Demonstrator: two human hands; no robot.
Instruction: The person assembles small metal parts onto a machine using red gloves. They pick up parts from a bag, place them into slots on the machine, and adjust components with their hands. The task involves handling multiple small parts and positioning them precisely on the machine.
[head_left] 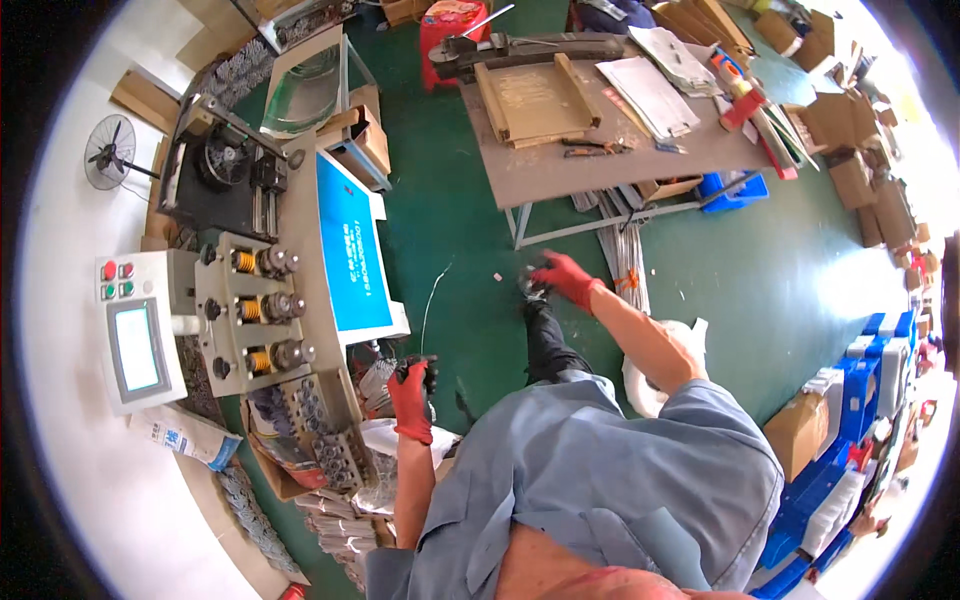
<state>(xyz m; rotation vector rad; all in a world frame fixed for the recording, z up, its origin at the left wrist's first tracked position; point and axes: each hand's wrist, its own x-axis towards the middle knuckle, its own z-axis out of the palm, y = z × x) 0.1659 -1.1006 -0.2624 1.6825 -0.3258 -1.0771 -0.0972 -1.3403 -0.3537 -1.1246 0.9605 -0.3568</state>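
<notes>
My left hand (411,395), in a red glove with dark fingers, is low beside the machine with its fingers curled closed. From it a thin pale wire (432,300) rises in a slight curve over the green floor. My right hand (566,279), in a red glove, is held out ahead of me above my dark shoe (533,288). Its fingers look stretched apart and I see nothing held in them; the fingertips are partly lost against the shoe.
At left stands a machine with rollers (265,308), a control panel (140,330) and a blue sign board (350,250). Ahead is a workbench (540,185) with a wooden frame, pliers and papers. A bundle of rods (625,265) and a white roll (640,385) lie nearby. Blue bins (815,500) line the right.
</notes>
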